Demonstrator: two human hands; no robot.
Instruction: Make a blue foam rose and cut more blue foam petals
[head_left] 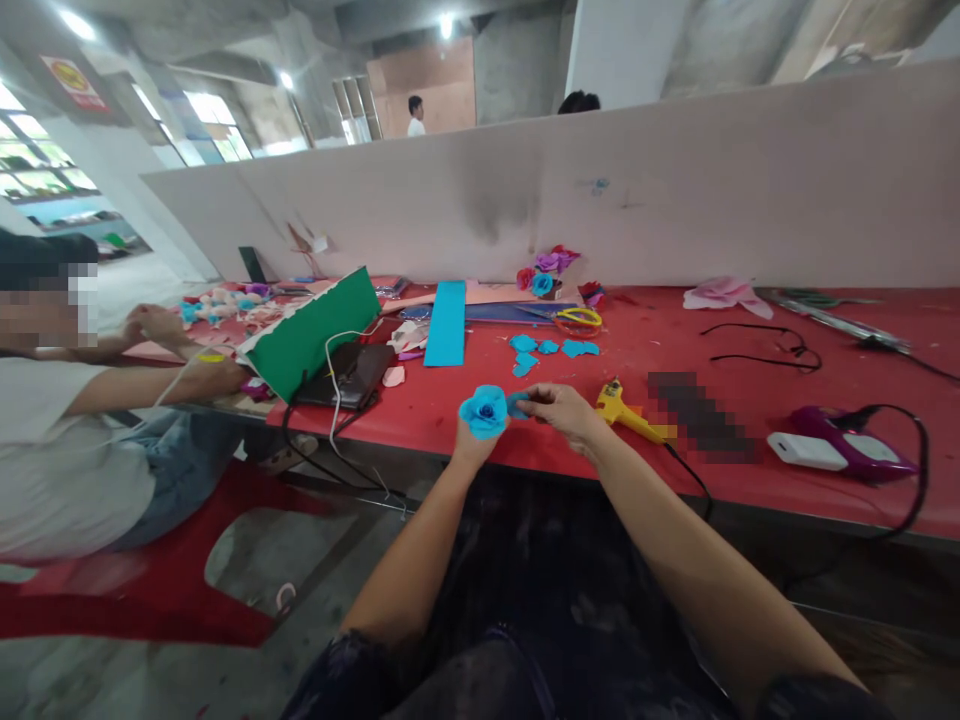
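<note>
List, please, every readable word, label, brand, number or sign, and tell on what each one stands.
No text can be read.
Red and yellow sign on the pillar: too small and blurred to read.
Blue mark on the white partition: too blurred to tell whether it is writing.
Blue paper flower: no lettering visible.

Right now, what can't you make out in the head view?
Head view:
Left hand: grip mostly hidden behind blue paper flower.
Blue petal: held end covered by right hand.
Dark rectangle beside yellow glue gun: pixelated.
Co-worker: cut off by left edge.
</note>
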